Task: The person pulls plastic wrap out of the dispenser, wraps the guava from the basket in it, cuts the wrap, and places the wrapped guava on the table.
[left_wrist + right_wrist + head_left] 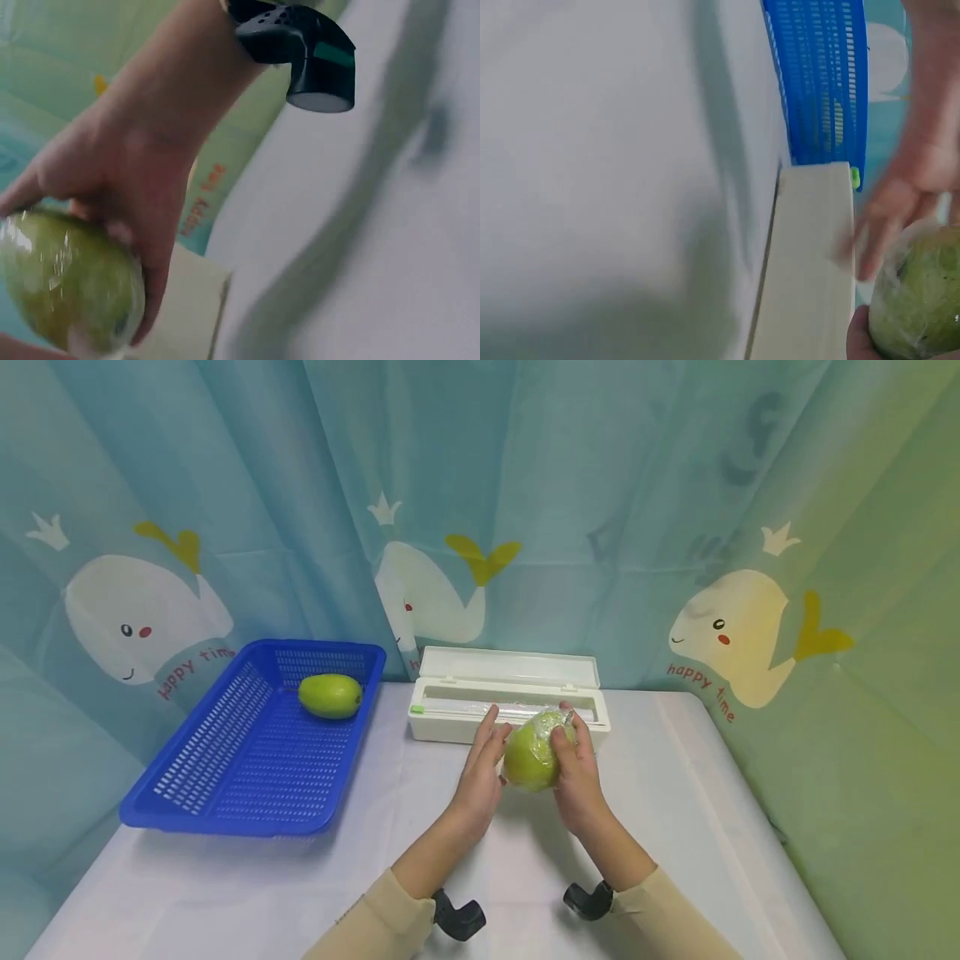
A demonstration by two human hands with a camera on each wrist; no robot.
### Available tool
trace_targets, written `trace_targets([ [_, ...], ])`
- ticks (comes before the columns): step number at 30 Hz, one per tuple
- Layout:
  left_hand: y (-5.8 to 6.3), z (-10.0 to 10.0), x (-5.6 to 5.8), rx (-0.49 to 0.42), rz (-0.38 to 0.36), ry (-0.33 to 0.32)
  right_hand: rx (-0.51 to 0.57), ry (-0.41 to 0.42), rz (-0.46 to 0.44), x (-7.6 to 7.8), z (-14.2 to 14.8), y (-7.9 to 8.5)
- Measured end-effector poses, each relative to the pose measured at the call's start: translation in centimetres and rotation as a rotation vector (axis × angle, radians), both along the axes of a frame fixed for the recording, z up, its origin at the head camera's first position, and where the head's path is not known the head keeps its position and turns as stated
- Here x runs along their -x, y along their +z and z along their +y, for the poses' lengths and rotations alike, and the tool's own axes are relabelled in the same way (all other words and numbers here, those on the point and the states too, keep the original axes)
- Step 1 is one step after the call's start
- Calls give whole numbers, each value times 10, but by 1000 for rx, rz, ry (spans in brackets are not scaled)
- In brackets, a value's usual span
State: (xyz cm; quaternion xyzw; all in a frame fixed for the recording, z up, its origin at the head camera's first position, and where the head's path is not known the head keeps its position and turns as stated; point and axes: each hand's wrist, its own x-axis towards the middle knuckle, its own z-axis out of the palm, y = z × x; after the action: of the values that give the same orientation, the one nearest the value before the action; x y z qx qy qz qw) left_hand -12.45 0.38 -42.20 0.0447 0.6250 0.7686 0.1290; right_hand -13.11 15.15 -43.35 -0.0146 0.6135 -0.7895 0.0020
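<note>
A rounded green fruit point(531, 762) wrapped in clear, glossy plastic film is held up in front of the white cling film box point(446, 727). My right hand point(582, 783) grips it from the right side, thumb across the front and fingers behind. On the other side, my left hand point(477, 783) has its fingers extended, the fingertips right at the fruit's left edge. In the right wrist view the left hand point(919, 184) is blurred beside the wrapped fruit point(922, 300). The left wrist view shows the right hand point(142, 180) curled round the fruit point(71, 277).
The box's lid point(510, 667) stands raised at the back, with a film roll point(468, 707) inside. A blue plastic basket point(232, 822) sits at the left, holding one green oval fruit point(330, 696). Behind the white table point(675, 827) hangs a whale-print curtain point(585, 510).
</note>
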Motion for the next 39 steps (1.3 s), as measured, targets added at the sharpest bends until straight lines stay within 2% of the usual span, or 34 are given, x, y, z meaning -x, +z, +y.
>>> trace_targets([
  [2, -1, 1, 0, -42, -90, -34, 29, 10, -25, -2, 9, -1],
  [4, -3, 3, 0, -75, -165, -95, 16, 26, -42, -3, 16, -2],
  [7, -6, 8, 1, -141, -235, -153, -113, 35, -57, -5, 26, -1],
  [9, -7, 12, 2, -170, -254, -134, -193, 33, -63, -6, 34, 1],
  [11, -9, 15, 4, -166, -253, -89, -246, 26, -86, -8, 42, 4],
  [14, -12, 19, 7, -148, -252, -38, -227, 39, -141, -15, 54, 7],
  [19, -19, 29, 12, -116, -245, -22, -198, 55, -197, -26, 71, 5],
  [31, -13, 65, 11, 36, -186, -161, -230, -49, -217, -33, 110, 1],
  [36, -11, 80, 13, 52, -164, -225, -258, -85, -211, -33, 127, 0],
  [39, -11, 88, 13, 46, -170, -237, -287, -91, -213, -30, 136, -3],
])
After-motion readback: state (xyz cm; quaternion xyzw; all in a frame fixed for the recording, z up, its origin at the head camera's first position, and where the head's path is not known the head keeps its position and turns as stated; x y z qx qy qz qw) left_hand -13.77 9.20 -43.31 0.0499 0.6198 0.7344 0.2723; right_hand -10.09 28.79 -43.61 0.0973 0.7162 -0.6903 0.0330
